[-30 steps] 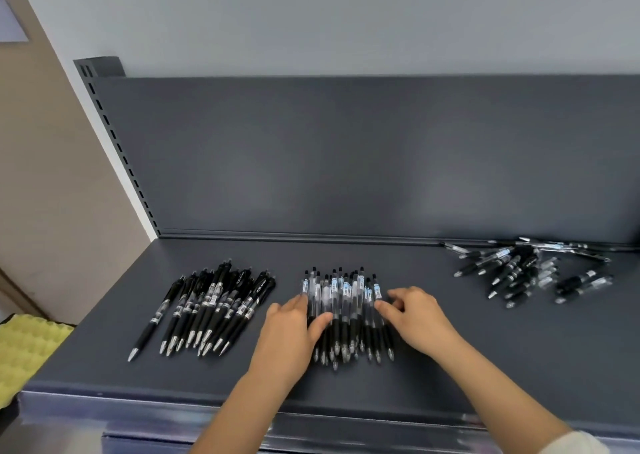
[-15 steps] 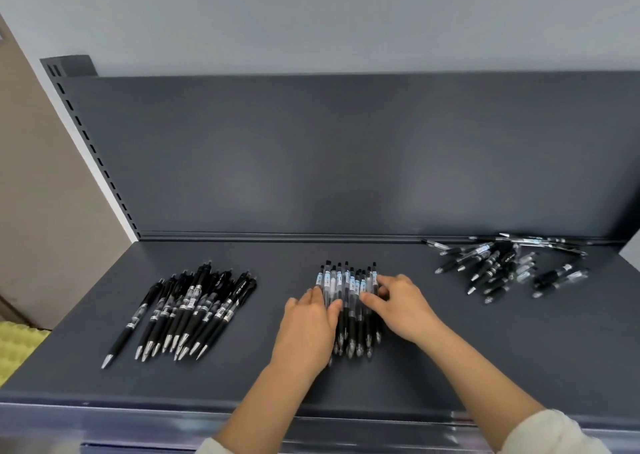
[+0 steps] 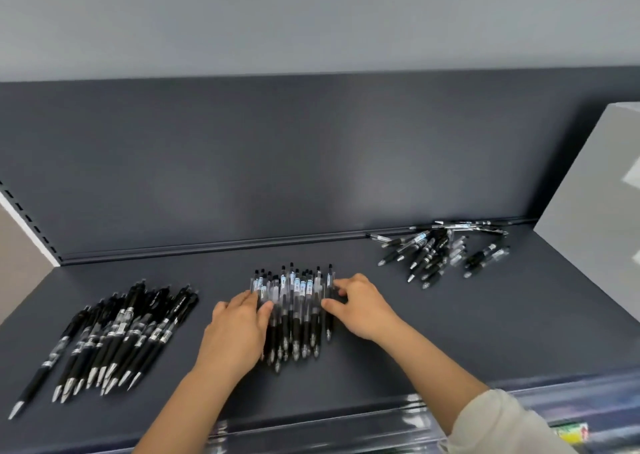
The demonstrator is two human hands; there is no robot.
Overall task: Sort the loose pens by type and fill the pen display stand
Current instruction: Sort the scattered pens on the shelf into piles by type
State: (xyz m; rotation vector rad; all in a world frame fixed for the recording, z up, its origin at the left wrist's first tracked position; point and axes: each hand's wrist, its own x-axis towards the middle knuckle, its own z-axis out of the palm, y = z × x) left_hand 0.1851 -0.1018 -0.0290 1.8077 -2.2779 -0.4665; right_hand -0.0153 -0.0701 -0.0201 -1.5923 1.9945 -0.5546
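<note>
A bundle of clear-barrelled pens with blue labels point(image 3: 298, 301) lies mid-shelf, tips toward me. My left hand point(image 3: 235, 329) presses its fingers flat against the bundle's left side. My right hand point(image 3: 360, 308) touches the right side with thumb and bent fingers at the outermost pen. To the left lies a sorted pile of black pens with silver tips point(image 3: 117, 332). At the back right sits a jumbled heap of mixed loose pens point(image 3: 440, 249). No display stand is in view.
The dark grey shelf point(image 3: 485, 332) has an upright back panel point(image 3: 311, 162) and a clear front rail point(image 3: 415, 415). A grey slanted surface point(image 3: 595, 211) bounds the right end. Bare shelf lies between the piles.
Both hands have stayed on the middle bundle, squeezing the pens closer together. The view has swung to the right, bringing the grey surface at the right end into sight.
</note>
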